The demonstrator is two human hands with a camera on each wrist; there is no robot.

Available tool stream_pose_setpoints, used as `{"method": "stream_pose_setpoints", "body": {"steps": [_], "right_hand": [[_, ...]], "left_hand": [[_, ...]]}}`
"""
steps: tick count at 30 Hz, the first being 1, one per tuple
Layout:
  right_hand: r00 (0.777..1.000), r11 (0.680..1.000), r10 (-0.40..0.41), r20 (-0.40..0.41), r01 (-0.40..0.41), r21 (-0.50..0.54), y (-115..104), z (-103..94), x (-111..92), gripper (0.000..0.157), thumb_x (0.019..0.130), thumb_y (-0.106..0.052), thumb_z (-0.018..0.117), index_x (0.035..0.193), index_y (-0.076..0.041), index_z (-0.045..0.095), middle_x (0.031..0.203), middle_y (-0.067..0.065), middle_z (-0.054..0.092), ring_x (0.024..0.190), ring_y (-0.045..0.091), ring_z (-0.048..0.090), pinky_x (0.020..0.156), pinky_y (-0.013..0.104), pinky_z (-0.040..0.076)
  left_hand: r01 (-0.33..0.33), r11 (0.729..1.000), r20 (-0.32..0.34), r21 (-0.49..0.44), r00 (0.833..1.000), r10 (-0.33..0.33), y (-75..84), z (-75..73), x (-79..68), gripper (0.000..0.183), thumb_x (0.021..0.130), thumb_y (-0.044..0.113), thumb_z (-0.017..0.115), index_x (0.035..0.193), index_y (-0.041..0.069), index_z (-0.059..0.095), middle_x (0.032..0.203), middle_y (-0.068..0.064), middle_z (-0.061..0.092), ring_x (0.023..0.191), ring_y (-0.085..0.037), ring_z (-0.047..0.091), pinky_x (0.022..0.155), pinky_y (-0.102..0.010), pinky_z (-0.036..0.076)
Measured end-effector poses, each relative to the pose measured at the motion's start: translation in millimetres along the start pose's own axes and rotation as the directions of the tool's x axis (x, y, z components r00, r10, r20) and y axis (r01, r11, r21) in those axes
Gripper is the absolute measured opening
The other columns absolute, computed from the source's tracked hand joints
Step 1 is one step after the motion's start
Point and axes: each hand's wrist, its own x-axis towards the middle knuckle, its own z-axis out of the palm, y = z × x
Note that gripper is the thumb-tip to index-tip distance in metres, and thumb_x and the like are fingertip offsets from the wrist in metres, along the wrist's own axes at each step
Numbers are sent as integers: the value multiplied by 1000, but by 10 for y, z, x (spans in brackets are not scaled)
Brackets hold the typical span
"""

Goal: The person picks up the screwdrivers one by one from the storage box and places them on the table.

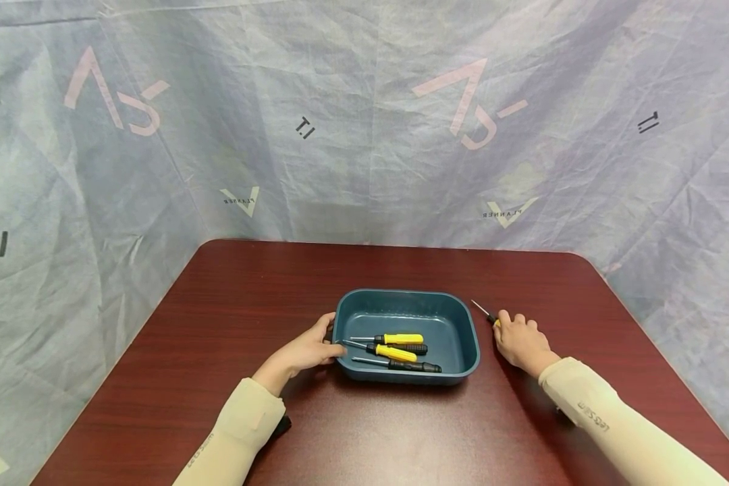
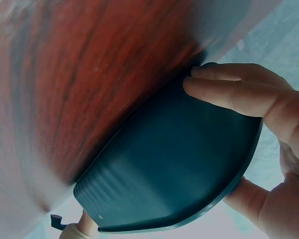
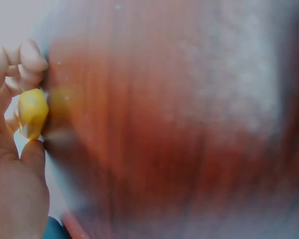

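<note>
A dark teal plastic bin (image 1: 407,379) stands on the table. Inside, toward its left and front, lie yellow-handled screwdrivers (image 1: 403,338) and black-handled ones (image 1: 414,366). My left hand (image 1: 306,351) grips the bin's left end, thumb over the rim and fingers along the outer wall (image 2: 169,144). To the right of the bin, my right hand (image 1: 522,343) holds another screwdriver (image 1: 491,318) low over the tabletop, its thin shaft pointing away and to the left. Thumb and fingers close round its yellow handle (image 3: 33,109); most of that handle is hidden from above.
The reddish-brown wooden table (image 1: 255,283) has rounded far corners. A printed grey cloth (image 1: 352,148) hangs behind it and along both sides. Dark wrist gear (image 1: 282,425) shows beside the left sleeve.
</note>
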Motion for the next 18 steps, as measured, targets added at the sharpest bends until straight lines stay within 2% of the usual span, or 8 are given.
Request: {"method": "stream_pose_setpoints", "body": {"steps": [9, 18], "right_hand": [[996, 1000, 1, 84, 1, -24, -9, -120, 20, 32, 91, -27, 46, 106, 1, 40, 90, 26, 45, 83, 45, 46, 60, 57, 42], [988, 999, -21, 150, 28, -41, 4, -232, 44, 40, 88, -32, 52, 108, 2, 43, 94, 25, 47, 81, 42, 48, 58, 54, 41]], "left_hand": [[2, 1000, 2, -4, 1000, -2, -3, -1, 1, 73, 81, 3, 60, 140, 1, 18, 127, -24, 38, 99, -25, 53, 78, -40, 47], [-3, 1000, 35, -11, 999, 3, 41, -10, -18, 72, 83, 2, 57, 140, -3, 14, 129, -30, 34, 102, -29, 52, 83, -46, 45]]}}
